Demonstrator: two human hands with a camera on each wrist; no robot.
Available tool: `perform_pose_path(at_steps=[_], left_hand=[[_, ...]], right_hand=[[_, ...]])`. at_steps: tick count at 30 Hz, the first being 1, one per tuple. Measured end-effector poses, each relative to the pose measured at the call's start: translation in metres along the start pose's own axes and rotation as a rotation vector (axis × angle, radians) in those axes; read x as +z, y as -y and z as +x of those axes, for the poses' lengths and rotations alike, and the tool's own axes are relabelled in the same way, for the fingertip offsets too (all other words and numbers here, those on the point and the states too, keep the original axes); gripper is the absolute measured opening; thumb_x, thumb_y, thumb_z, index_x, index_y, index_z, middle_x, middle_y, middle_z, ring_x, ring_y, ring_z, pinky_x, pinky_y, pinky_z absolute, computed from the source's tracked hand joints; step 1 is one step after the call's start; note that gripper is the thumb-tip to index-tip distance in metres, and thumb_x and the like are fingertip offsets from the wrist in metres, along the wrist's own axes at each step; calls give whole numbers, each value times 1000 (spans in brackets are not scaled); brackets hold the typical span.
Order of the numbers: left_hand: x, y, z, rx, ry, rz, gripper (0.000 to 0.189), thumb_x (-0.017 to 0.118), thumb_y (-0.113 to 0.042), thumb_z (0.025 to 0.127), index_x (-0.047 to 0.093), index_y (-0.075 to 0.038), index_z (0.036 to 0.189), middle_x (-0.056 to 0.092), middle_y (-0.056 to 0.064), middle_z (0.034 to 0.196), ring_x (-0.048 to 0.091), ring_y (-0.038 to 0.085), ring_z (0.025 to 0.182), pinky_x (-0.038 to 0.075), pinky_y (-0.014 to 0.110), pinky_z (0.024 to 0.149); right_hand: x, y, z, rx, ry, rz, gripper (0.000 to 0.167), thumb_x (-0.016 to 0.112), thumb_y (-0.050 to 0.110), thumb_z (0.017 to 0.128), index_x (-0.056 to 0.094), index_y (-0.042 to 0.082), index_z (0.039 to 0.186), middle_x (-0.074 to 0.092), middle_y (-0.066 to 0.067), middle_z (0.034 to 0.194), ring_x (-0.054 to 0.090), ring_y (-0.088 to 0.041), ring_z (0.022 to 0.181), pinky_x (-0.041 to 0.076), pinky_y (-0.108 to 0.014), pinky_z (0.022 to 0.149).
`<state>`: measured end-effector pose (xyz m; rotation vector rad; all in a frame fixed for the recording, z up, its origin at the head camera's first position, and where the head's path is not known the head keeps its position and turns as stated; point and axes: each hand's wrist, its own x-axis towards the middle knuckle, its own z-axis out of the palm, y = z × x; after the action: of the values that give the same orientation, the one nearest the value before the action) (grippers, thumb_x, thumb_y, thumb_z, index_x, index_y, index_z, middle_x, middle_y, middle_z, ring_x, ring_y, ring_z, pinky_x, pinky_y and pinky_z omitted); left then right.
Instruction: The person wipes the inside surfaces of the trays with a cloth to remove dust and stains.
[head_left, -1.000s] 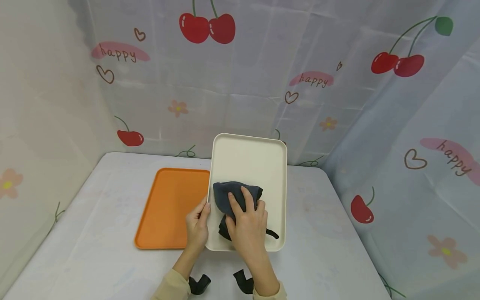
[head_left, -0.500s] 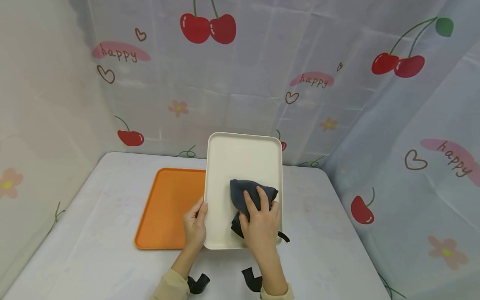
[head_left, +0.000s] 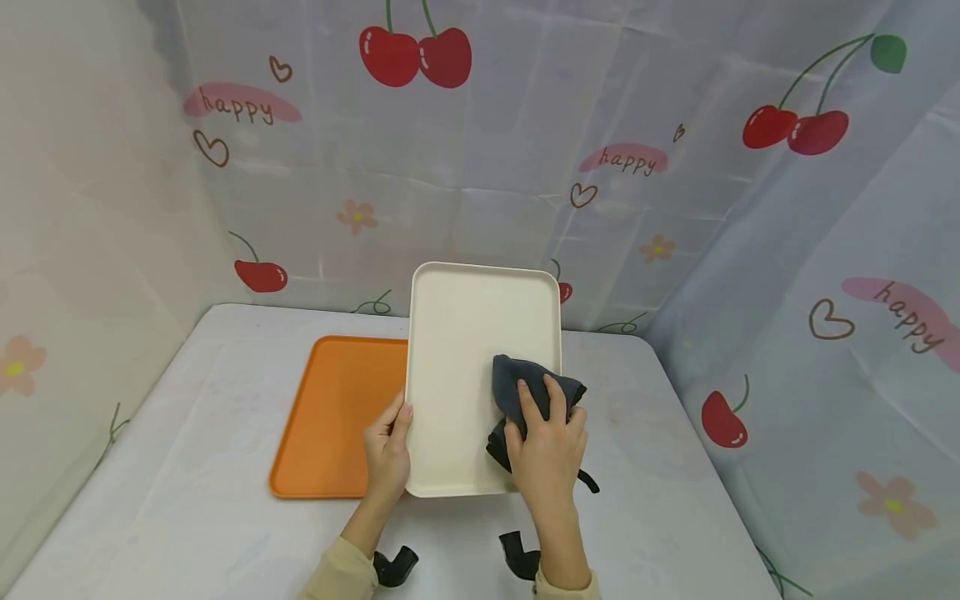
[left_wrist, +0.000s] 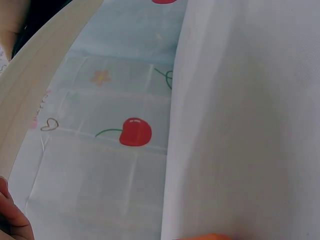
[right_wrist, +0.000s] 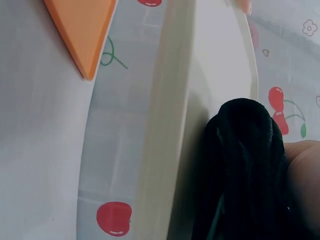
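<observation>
A cream rectangular tray [head_left: 465, 350] is held up and tilted off the table. At its left edge, my left hand [head_left: 387, 454] grips the rim, thumb on the near side; the fingers behind are hidden. My right hand [head_left: 547, 454] holds a folded dark grey cloth [head_left: 508, 383] against the tray's lower right part, fingers spread and bent over it. The cloth overhangs the right rim, and a thin black strip hangs below. Up close in the right wrist view, the bunched cloth [right_wrist: 245, 160] lies against the tray's inner face [right_wrist: 220, 55].
An orange tray [head_left: 337, 417] lies flat on the white-covered table [head_left: 652, 467], partly behind the cream one. Black wrist-worn mounts [head_left: 396, 567] show under the forearms. A printed curtain [head_left: 480, 150] stands behind the table and along its sides.
My right hand has slid the cloth rightward across the cream tray, from its left-middle part to its right edge. The tray has shifted slightly left, still gripped by my left hand.
</observation>
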<state>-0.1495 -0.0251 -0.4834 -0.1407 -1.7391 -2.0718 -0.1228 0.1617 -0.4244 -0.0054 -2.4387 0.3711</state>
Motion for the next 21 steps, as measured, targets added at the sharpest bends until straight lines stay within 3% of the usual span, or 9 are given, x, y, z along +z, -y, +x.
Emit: perform_pose_path(at_steps=[21], left_hand=[[1, 0, -1, 15, 5, -10, 36, 50, -6, 101, 52, 16, 129, 56, 29, 131, 55, -4, 116, 49, 13, 91]], right_hand=[[3, -5, -3, 60, -24, 2, 45, 71, 22, 84, 66, 17, 129, 50, -17, 141, 43, -40, 89, 38, -44, 65]])
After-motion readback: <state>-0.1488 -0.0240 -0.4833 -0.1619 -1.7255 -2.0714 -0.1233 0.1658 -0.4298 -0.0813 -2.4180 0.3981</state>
